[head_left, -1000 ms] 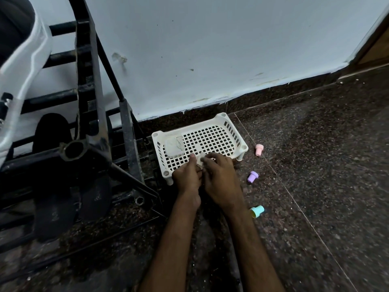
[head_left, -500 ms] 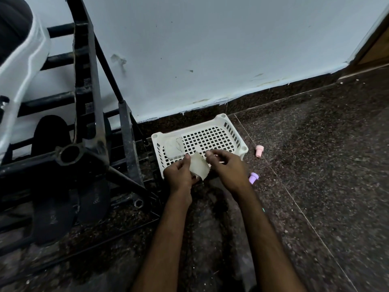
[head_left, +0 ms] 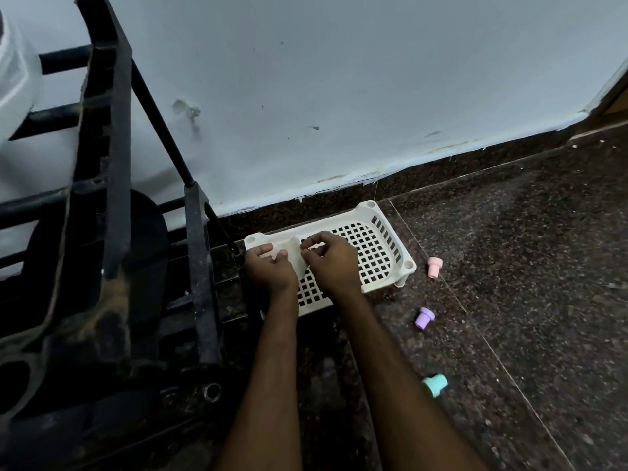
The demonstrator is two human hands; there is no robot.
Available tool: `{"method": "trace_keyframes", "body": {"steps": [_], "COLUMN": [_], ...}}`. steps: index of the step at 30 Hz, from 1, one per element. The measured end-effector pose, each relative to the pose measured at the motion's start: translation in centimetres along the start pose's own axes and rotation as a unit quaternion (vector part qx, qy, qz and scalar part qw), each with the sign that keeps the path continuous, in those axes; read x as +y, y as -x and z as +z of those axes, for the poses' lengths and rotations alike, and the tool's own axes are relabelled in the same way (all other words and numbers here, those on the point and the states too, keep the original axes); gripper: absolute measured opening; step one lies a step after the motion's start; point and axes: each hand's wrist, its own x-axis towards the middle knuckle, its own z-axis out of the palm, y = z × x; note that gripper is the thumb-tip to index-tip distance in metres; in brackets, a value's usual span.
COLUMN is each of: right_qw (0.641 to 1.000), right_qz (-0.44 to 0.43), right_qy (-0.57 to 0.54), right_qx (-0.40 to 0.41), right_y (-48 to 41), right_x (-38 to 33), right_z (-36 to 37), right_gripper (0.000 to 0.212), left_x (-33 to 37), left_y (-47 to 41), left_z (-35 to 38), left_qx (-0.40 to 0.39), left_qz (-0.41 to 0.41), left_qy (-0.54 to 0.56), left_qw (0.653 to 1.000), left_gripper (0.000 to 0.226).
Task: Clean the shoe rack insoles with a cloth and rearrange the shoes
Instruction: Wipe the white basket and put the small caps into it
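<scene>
A small pale cloth [head_left: 296, 258] hangs between my two hands over a white perforated plastic tray [head_left: 377, 253] on the floor by the wall. My left hand [head_left: 270, 268] pinches the cloth's left edge and my right hand [head_left: 331, 263] pinches its right edge. The black metal shoe rack [head_left: 112, 185] fills the left side. A dark insole [head_left: 149, 253] leans inside it, partly hidden by the frame.
Three small plastic caps lie on the dark speckled floor right of the tray: pink [head_left: 434, 266], purple [head_left: 424, 317] and teal [head_left: 435, 384]. A white wall [head_left: 339, 96] runs behind. A white shoe [head_left: 13, 76] sits at the upper left edge.
My hands have lifted the cloth from the tray's near edge and carried it up and left over the tray, spreading it between them. The view has shifted closer to the rack.
</scene>
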Motion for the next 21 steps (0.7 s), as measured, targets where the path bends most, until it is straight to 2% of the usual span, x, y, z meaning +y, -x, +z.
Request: {"method": "trace_keyframes", "body": {"steps": [4,7,10,14,19,21], "right_qw": [0.995,0.982,0.962,0.945,0.927,0.909], "right_qz": [-0.016,-0.063,-0.116,-0.138,-0.221,-0.207], "right_qy": [0.095,0.175,0.248,0.293,0.304,0.358], "right_qx": [-0.031,-0.016,-0.009,-0.036,0.002,-0.052], "right_y": [-1.1,-1.3,-1.2,-1.0,-0.4,-0.3], "right_x": [0.3,0.3,0.4,0.7,1.0,1.5], "right_z": [1.2,1.7,2.3,2.4,2.2,2.2], "right_gripper": [0.003,0.009,0.014,0.018,0.033,0.037], "left_x": [0.3,0.1,-0.5,-0.7,-1.0,-1.5], "left_y": [-0.9,-1.0,-1.3,-1.3,-1.2,-1.3], "left_z": [0.2,0.0,-0.1,0.0,-0.5,-0.8], "left_qx": [0.035,0.036,0.03,0.05,0.065,0.058], "left_qz": [0.055,0.101,0.141,0.191,0.205,0.2], "left_qy": [-0.111,-0.212,-0.268,-0.292,-0.309,-0.329], "left_qw": [0.992,0.971,0.953,0.936,0.926,0.921], "left_gripper": [0.025,0.025,0.025,0.035,0.033,0.031]}}
